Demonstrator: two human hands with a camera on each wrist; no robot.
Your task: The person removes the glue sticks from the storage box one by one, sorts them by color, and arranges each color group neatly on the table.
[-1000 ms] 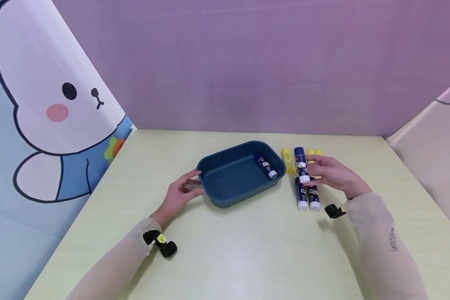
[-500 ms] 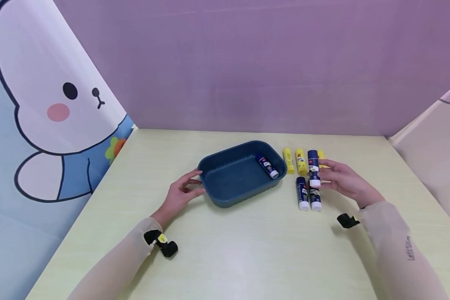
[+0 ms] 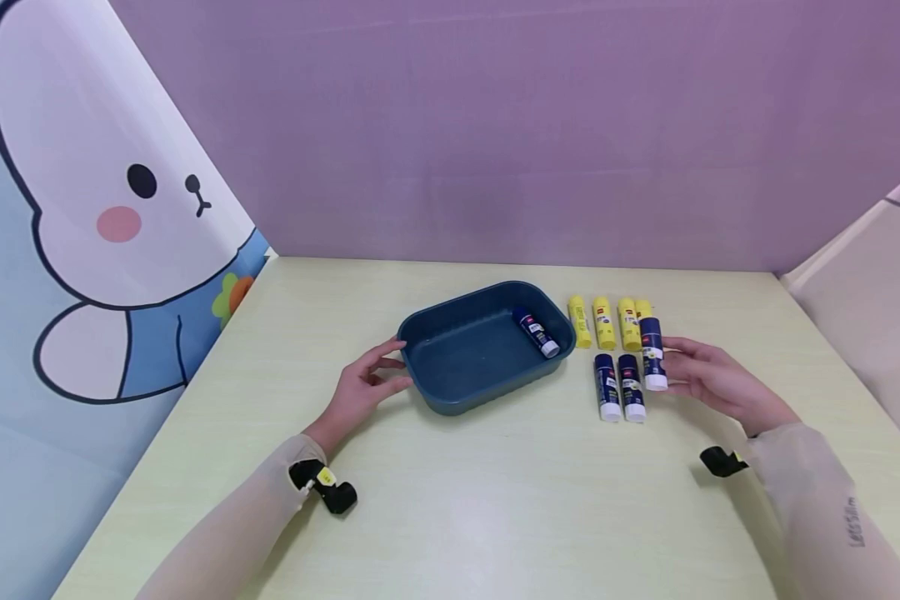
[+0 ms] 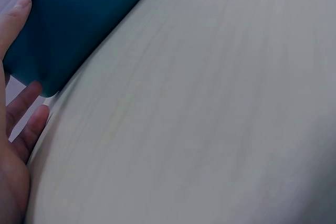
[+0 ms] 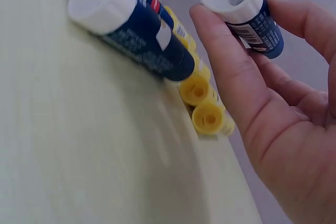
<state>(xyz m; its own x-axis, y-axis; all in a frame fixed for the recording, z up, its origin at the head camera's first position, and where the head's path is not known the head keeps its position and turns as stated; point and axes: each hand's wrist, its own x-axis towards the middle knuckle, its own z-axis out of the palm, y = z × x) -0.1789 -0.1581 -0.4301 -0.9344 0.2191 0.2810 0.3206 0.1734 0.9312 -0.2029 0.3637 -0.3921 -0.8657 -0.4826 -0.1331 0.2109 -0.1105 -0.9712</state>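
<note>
My right hand (image 3: 727,385) pinches a dark blue glue stick (image 3: 652,354) with a white base, raised a little over the table; the right wrist view shows this glue stick (image 5: 247,11) between thumb and fingers. Two more blue glue sticks (image 3: 607,388) lie side by side to its left. Behind them runs a row of yellow glue sticks (image 3: 603,323), the rightmost partly hidden by the held one. My left hand (image 3: 356,392) touches the left end of a dark teal tray (image 3: 450,406) with fairly straight fingers. Inside the tray a blue glue stick (image 3: 536,332) lies tilted at the right end.
The pale wooden table (image 3: 480,508) stretches in front of the tray and between both arms. A purple backdrop (image 3: 495,133) stands along the table's far edge. At the left is a panel with a cartoon animal (image 3: 120,208).
My right hand has carried the blue glue stick rightward and slightly nearer, from above the blue pair to their right, uncovering more of the yellow row. My left hand stays at the tray.
</note>
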